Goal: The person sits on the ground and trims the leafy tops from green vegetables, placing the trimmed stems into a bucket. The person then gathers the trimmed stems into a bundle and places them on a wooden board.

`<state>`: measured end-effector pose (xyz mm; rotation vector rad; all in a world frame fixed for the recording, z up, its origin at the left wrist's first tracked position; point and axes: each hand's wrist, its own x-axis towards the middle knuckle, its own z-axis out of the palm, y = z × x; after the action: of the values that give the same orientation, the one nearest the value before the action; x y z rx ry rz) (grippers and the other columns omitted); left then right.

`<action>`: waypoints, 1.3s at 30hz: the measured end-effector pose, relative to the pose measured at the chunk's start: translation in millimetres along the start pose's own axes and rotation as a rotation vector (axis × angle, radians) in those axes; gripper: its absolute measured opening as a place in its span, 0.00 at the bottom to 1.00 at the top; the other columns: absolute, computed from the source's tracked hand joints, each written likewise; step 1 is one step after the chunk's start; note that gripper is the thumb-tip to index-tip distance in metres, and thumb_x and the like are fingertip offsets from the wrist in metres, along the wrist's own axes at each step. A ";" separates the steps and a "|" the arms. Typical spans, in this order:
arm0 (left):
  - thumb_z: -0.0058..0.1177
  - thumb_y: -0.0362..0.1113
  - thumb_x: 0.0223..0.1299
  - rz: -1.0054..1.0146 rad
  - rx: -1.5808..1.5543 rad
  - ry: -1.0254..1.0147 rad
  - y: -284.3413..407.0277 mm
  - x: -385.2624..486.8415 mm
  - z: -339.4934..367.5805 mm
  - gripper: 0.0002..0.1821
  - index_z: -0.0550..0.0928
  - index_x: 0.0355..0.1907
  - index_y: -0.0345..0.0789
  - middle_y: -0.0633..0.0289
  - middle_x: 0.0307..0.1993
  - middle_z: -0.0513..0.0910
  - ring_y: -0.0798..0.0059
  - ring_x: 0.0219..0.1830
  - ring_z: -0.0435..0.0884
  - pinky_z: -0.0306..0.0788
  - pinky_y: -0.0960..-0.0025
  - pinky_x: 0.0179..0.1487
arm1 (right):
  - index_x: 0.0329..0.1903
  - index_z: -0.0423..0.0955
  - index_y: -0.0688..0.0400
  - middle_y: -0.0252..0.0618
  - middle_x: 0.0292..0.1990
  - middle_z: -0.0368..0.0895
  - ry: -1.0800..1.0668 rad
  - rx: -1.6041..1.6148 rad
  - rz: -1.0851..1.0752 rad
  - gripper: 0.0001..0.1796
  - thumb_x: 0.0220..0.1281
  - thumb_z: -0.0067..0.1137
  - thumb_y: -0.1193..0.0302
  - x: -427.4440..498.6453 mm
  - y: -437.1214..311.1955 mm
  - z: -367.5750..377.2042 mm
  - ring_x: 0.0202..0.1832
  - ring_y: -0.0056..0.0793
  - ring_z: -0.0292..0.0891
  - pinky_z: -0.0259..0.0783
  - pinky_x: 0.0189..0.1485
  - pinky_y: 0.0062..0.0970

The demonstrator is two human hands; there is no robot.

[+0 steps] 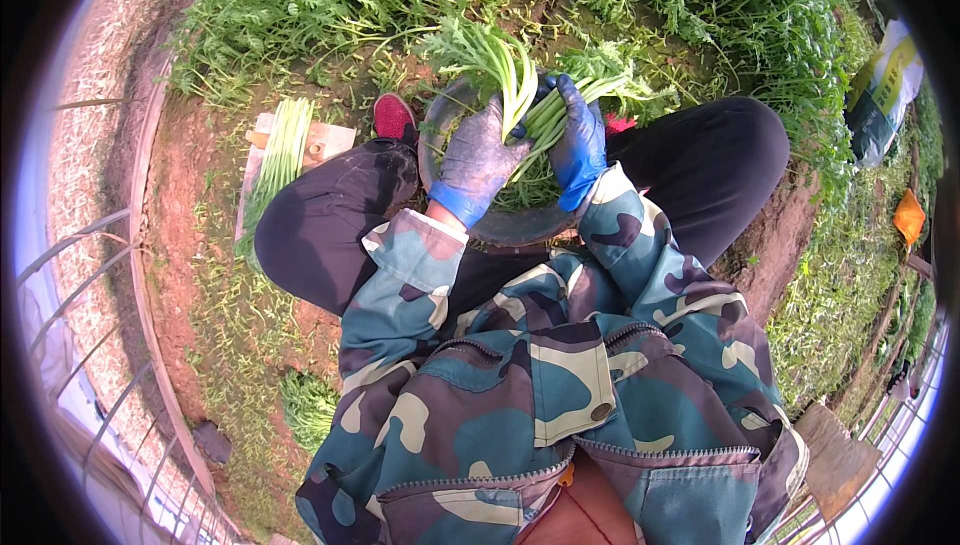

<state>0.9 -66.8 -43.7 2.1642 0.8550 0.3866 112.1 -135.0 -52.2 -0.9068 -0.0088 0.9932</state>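
Both my hands wear blue gloves, and the left one is smeared with dirt. Between the fingers of my left hand (pixel 480 159) is a small bunch of leafy greens (pixel 515 87), pale stems bent over and leaves pointing up and away. My right hand (pixel 579 136) grips a thicker bunch of green stems (pixel 549 121), whose leaves spread to the right. The two hands nearly meet above a dark round tub (pixel 517 228) between my legs. Loose green leaves (pixel 517 192) lie inside it; my hands hide much of its interior.
Beyond the tub grows a dense bed of feathery greens (pixel 330 12). At left, a bundle of stems (pixel 285 140) rests on a wooden board (pixel 330 141). Another leafy heap (pixel 310 408) lies near my left side. A printed plastic bag (pixel 885 95) and an orange object (pixel 909 216) are at right.
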 end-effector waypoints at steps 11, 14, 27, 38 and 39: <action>0.57 0.24 0.41 -0.200 -0.521 0.104 -22.0 5.8 6.7 0.17 0.75 0.40 0.31 0.63 0.30 0.80 0.78 0.32 0.77 0.71 0.74 0.40 | 0.41 0.71 0.62 0.36 0.34 0.77 0.192 -0.003 -0.064 0.13 0.58 0.56 0.66 10.4 8.1 -14.1 0.33 0.25 0.72 0.70 0.38 0.24; 0.57 0.24 0.42 -0.214 -0.550 0.190 -31.0 6.9 -3.8 0.13 0.76 0.36 0.32 0.63 0.29 0.80 0.77 0.31 0.77 0.70 0.74 0.38 | 0.40 0.71 0.63 0.35 0.32 0.76 0.170 -0.002 -0.098 0.13 0.59 0.55 0.67 11.4 5.3 -21.3 0.33 0.24 0.72 0.69 0.36 0.23; 0.63 0.25 0.40 0.078 -0.227 0.037 8.4 4.2 -5.0 0.24 0.74 0.45 0.31 0.63 0.34 0.80 0.76 0.38 0.77 0.70 0.73 0.45 | 0.43 0.69 0.62 0.36 0.33 0.75 0.166 -0.050 -0.108 0.15 0.60 0.54 0.64 11.5 8.9 -11.2 0.34 0.25 0.72 0.70 0.38 0.25; 0.63 0.29 0.44 -0.129 -0.321 0.195 -15.0 9.0 0.9 0.17 0.77 0.40 0.33 0.63 0.29 0.80 0.77 0.32 0.78 0.71 0.73 0.39 | 0.43 0.69 0.61 0.34 0.33 0.75 0.149 -0.033 -0.120 0.15 0.59 0.55 0.65 7.8 6.1 -13.4 0.34 0.24 0.72 0.70 0.37 0.24; 0.64 0.29 0.42 -0.163 -0.397 0.127 -17.2 8.7 0.0 0.18 0.77 0.40 0.34 0.64 0.30 0.80 0.78 0.32 0.78 0.71 0.73 0.39 | 0.43 0.69 0.61 0.34 0.33 0.75 0.157 -0.028 -0.105 0.15 0.59 0.54 0.65 8.6 5.5 -13.1 0.34 0.24 0.72 0.70 0.36 0.24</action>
<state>-0.5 -52.6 -56.6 1.7074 0.9291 0.5641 118.3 -136.1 -67.6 -0.9985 0.0616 0.8245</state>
